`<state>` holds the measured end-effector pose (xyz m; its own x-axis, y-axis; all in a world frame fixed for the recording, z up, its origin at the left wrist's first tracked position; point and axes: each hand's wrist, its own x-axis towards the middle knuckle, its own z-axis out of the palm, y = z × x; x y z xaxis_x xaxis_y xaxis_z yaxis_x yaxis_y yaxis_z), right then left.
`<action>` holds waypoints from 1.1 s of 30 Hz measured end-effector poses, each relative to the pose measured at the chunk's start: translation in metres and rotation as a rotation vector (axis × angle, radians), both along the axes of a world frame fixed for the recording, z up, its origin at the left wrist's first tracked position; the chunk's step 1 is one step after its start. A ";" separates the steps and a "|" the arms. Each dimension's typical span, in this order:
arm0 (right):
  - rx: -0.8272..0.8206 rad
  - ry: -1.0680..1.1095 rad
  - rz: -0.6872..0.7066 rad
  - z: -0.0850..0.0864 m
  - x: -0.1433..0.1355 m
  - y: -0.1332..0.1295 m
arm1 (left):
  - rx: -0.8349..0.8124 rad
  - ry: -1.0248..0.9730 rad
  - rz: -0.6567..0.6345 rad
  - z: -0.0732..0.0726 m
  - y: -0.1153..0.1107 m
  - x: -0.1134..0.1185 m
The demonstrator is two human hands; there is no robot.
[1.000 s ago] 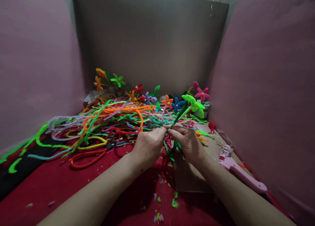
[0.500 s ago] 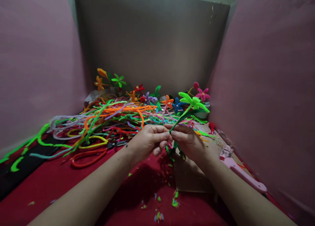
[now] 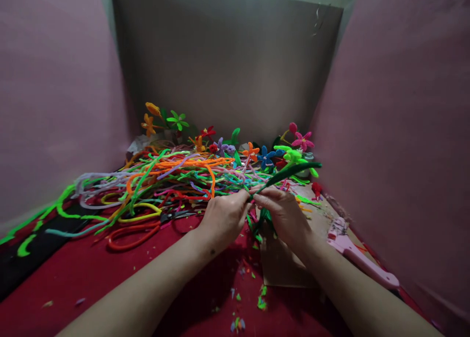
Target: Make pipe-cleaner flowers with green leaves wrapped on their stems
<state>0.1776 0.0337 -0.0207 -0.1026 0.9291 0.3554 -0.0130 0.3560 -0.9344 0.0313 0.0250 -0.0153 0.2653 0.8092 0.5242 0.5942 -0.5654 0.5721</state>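
Note:
A bright green pipe-cleaner flower leans to the right above my hands, partly covered by its long dark green leaf. My left hand is closed, its thumb and fingertips pinching the flower's stem low down. Opposite it, my right hand also pinches the stem close to the base of the leaf. The fingertips of both hands nearly meet, so the exact spot they grip is hidden. More dark green pieces show beneath my right hand.
A tangled heap of coloured pipe cleaners spreads on the left, with scissors at its front edge. Finished flowers stand behind. Cardboard and a pink glue gun lie on the right. Fuzz scraps dot the red cloth.
My left hand has rolled over, its back now upward. The flower and leaf have turned and tipped to the right, with the leaf now in front of the green petals.

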 end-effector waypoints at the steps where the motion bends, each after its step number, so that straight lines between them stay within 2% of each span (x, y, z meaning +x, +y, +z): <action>1: -0.002 -0.001 -0.011 0.001 -0.001 -0.001 | 0.010 -0.003 0.004 -0.001 0.000 0.000; 3: -0.004 0.043 0.015 0.001 -0.003 -0.003 | -0.141 -0.121 -0.051 0.000 0.002 0.001; 7: -0.009 0.172 0.162 -0.003 -0.004 -0.001 | -0.632 -0.486 -0.278 0.010 0.002 -0.001; 11: -0.029 0.260 0.314 -0.006 -0.002 0.001 | -0.830 -0.681 -0.511 0.012 0.002 -0.007; 15: 0.020 0.254 0.319 -0.005 -0.001 0.002 | -0.980 -0.772 -0.648 0.008 0.003 -0.009; 17: 0.051 0.214 0.271 -0.003 -0.002 0.002 | -0.977 -0.697 -0.618 0.009 0.004 -0.009; 18: 0.053 0.195 0.242 -0.002 -0.002 0.002 | -0.932 -0.618 -0.561 0.011 0.004 -0.009; 21: 0.024 0.123 0.134 0.001 -0.003 0.000 | -0.638 -0.362 -0.306 0.021 0.007 -0.012; 23: -0.002 0.069 0.098 0.003 -0.004 -0.003 | -0.498 -0.319 -0.204 0.027 0.009 -0.014; 26: -0.052 0.022 0.126 0.003 -0.006 -0.007 | -0.538 -0.426 -0.220 0.031 0.008 -0.015; 29: -0.125 0.040 0.178 0.000 -0.008 -0.010 | -0.603 -0.535 -0.224 0.029 0.005 -0.011; 33: -0.212 0.075 0.273 -0.004 -0.010 -0.007 | -0.582 -0.546 -0.166 0.025 0.002 -0.006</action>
